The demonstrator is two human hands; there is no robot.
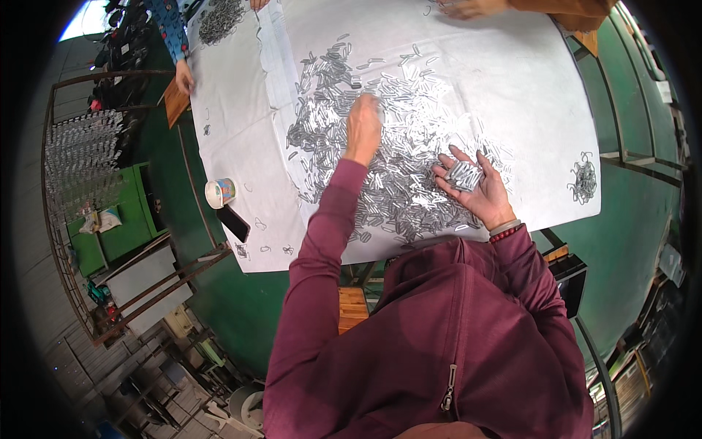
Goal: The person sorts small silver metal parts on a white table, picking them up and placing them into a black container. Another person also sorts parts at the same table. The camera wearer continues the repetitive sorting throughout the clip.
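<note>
A wide pile of small silver oblong metal links [409, 183] is spread over the white-covered table [534, 80] in front of me. My left hand [362, 130] reaches over the upper middle of the pile, its fingers curled down and slightly blurred; whatever they may pinch is hidden. Palm up at the pile's right side, my right hand [488, 196] holds a neat row of the same metal links [463, 175] across its palm and fingers. Its fingertips stretch out past the row. A red beaded bracelet [506, 231] and a pale band circle the right wrist.
A tangle of dark wire-like pieces [583, 181] lies at the table's right. On the left edge stand a white tub [219, 193] and a dark phone [233, 224]. Another heap [221, 20] lies far left. Co-workers' hands [184, 77] and an orange-brown sleeve [563, 7] show at the far edges.
</note>
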